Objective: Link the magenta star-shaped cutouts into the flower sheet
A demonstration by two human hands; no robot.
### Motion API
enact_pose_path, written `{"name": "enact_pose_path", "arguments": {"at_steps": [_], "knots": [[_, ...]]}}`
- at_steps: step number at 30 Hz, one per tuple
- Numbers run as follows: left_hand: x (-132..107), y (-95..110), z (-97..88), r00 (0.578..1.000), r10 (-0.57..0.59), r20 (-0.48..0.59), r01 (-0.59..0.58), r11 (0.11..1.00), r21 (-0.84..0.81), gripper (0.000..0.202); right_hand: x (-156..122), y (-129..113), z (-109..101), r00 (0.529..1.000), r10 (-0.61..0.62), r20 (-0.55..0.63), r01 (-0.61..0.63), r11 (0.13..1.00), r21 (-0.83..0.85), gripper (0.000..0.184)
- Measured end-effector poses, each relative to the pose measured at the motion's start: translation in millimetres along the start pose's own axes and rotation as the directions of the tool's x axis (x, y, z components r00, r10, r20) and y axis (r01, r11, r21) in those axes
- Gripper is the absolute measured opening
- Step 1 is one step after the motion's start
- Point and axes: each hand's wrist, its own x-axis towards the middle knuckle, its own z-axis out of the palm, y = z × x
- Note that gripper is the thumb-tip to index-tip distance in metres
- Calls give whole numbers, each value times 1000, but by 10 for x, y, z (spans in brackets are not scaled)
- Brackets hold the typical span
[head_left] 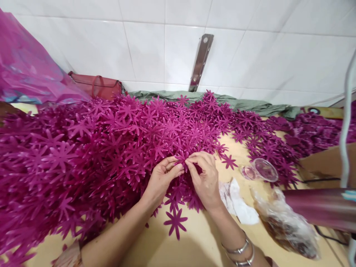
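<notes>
Between my two hands is a magenta flower-shaped piece [183, 158] with narrow petals, held at the front edge of a large heap of similar pieces [111, 141]. My left hand [164, 174] pinches its left side between thumb and fingers. On the other side, my right hand [204, 174] grips a petal with thumb and forefinger. The fingertips partly cover the piece. A single loose flower piece [175, 223] lies flat on the table [155, 244] below my hands, and another flower piece [229, 161] lies to the right.
At right are a clear plastic cup [265, 170] on its side, crumpled white tissue [240, 205], a plastic bag [289, 226] with dark contents and a purple cylinder [319, 207]. A red handbag [97, 84] and pink plastic sheet [36, 63] stand at back left, before a tiled wall [144, 48].
</notes>
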Motion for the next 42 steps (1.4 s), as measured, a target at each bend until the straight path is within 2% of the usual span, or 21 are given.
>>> {"name": "enact_pose_path", "arguments": {"at_steps": [3,6,8,10,12,15,16,17,18,20,22,24,26,29,31,33,35,39,42], "knots": [[-1,3,14,999,-4,-43,4,1000,-5,43,-6,10,-17,986,157,51,-162,979,123,37],[-7,19,26,997,-17,-79,16,1000,-10,48,10,68,-44,945,326,-7,-317,923,218,53],[-10,35,34,996,-23,-90,22,1000,-13,50,28,130,-59,913,404,-52,-376,884,277,61],[-9,47,42,995,-26,-100,24,1000,-17,52,49,188,-66,888,457,-39,-416,838,353,67],[-6,51,46,993,-22,-113,20,1000,-20,55,76,219,-67,853,522,10,-461,744,483,72],[1,45,46,991,-17,-130,13,999,-33,58,132,217,-68,753,647,119,-527,485,698,87],[3,41,44,990,-17,-137,12,999,-42,59,151,213,-71,725,670,160,-542,411,733,94],[6,38,41,989,-18,-144,11,999,-51,59,165,214,-74,712,676,193,-555,373,743,98],[7,35,39,988,-22,-150,13,998,-61,59,174,220,-78,713,670,208,-566,375,735,101],[10,32,35,988,-24,-151,13,997,-75,59,169,251,-81,744,640,191,-564,448,694,100],[10,29,32,990,-25,-140,14,997,-79,57,143,297,-76,774,612,165,-555,528,643,93],[11,24,27,991,-24,-132,14,997,-75,55,120,329,-68,783,601,159,-551,554,624,86],[12,16,18,991,-23,-132,14,998,-67,54,122,327,-66,778,608,157,-544,527,653,84],[12,5,4,992,-20,-126,14,998,-54,52,171,270,-84,736,648,195,-563,426,709,96],[9,3,1,992,-17,-122,10,998,-57,51,203,230,-105,734,642,223,-577,416,703,102],[5,5,5,992,-15,-124,7,998,-67,53,211,219,-127,764,618,184,-560,495,664,101],[3,9,10,992,-12,-125,3,997,-73,56,194,248,-154,794,597,114,-547,620,563,94],[7,11,10,993,-14,-113,7,998,-58,57,145,401,-209,859,512,8,-504,843,189,75],[16,5,4,993,-16,-113,10,999,-53,54,118,498,-217,936,345,-72,-352,928,-122,61]]}}
